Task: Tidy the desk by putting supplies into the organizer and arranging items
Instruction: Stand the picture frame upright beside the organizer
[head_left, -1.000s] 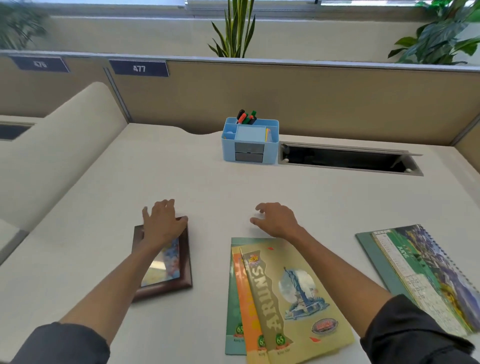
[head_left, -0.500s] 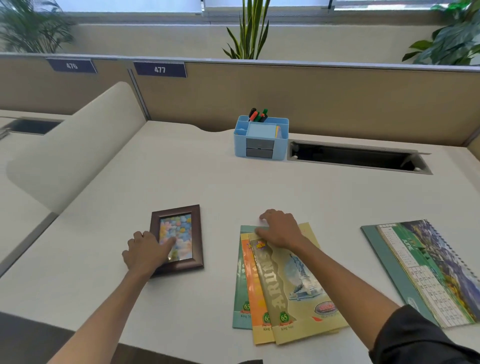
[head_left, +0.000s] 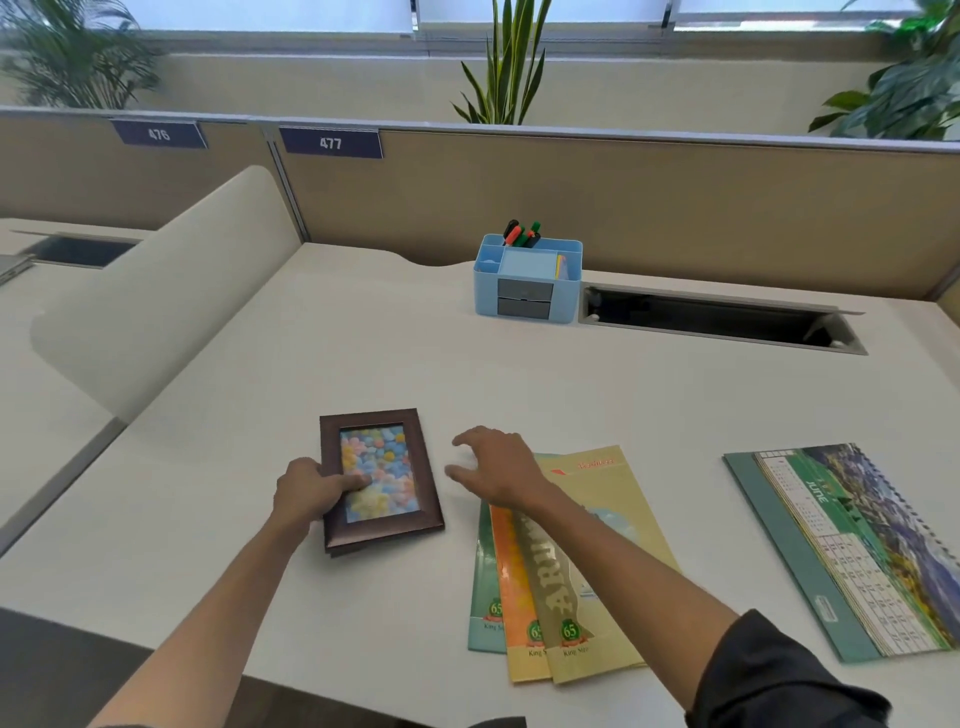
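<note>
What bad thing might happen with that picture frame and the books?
The left hand grips only the left edge of the picture frame, so it might tip or slip as it's lifted. The right hand hovers over the fanned notebooks; a careless sweep could push them toward the desk's near edge.

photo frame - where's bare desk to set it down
Bare desk lies between the photo frame and the blue organizer, and between the notebooks and the calendar. The near edge is crowded with both hands, the frame and the notebooks.
</note>
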